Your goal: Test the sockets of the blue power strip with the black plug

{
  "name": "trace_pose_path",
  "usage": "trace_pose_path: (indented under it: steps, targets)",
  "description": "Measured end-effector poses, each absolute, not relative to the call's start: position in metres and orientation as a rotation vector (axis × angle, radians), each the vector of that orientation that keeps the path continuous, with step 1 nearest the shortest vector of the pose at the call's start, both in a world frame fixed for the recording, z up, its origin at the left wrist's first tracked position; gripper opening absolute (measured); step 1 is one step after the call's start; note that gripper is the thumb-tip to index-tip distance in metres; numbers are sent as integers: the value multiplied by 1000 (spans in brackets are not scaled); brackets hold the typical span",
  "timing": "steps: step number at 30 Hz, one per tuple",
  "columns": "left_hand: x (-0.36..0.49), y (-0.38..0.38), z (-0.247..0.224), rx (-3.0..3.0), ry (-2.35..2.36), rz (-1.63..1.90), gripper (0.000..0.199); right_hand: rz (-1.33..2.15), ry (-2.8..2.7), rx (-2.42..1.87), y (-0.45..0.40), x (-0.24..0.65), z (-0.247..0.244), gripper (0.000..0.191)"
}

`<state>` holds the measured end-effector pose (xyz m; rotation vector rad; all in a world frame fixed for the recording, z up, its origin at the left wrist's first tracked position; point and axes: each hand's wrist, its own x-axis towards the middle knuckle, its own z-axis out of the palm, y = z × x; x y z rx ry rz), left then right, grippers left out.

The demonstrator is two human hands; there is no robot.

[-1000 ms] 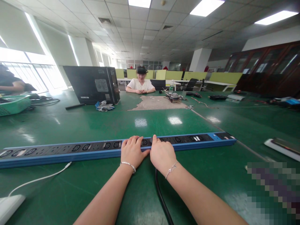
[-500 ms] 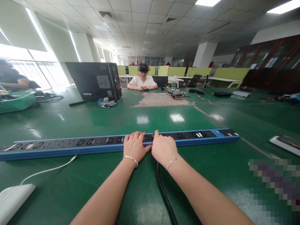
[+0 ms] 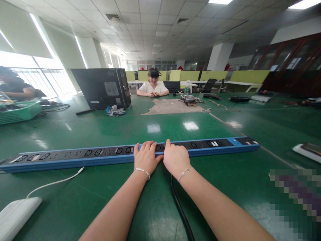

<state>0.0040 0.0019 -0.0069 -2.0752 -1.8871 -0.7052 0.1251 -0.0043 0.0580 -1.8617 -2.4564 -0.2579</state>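
Note:
A long blue power strip (image 3: pixel 105 162) with a black socket face lies across the green table in front of me. My left hand (image 3: pixel 146 154) grips its middle, fingers over the top and thumb along the near edge. Just to the right, my right hand (image 3: pixel 176 156) is closed around the plug (image 3: pixel 164 145) of a black power cord (image 3: pixel 178 201), at the sockets. Most of the plug is hidden by my fingers, and I cannot tell how deep it sits. The cord runs from under that hand toward me.
A white adapter (image 3: pixel 21 209) with a thin cable lies at the near left. Farther back are a black computer case (image 3: pixel 100 87), gloves (image 3: pixel 115 111) and a green basket (image 3: pixel 22 112). A person (image 3: pixel 153 87) sits across the table, another at the far left. A phone-like object (image 3: pixel 309 150) lies right.
The view has shifted slightly, so the table and strip appear a little farther right. Both hands keep their places on the strip and plug.

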Motion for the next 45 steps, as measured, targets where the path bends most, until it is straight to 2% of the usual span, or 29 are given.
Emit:
trace_pose_path:
  steps: [20, 31, 40, 45]
  targets:
    - [7, 0, -3, -2103, -1907, -719, 45, -174, -2431, -1789, 0, 132, 59, 47]
    - [7, 0, -3, -2093, -1899, -730, 42, -265, -2412, -1782, -8, 127, 51, 48]
    - [7, 0, -2, -2084, -1915, -740, 45, -204, -2431, -1756, 0, 140, 60, 32]
    - [7, 0, -1, -2086, -1925, -742, 46, -188, -2401, -1756, 0, 141, 54, 36]
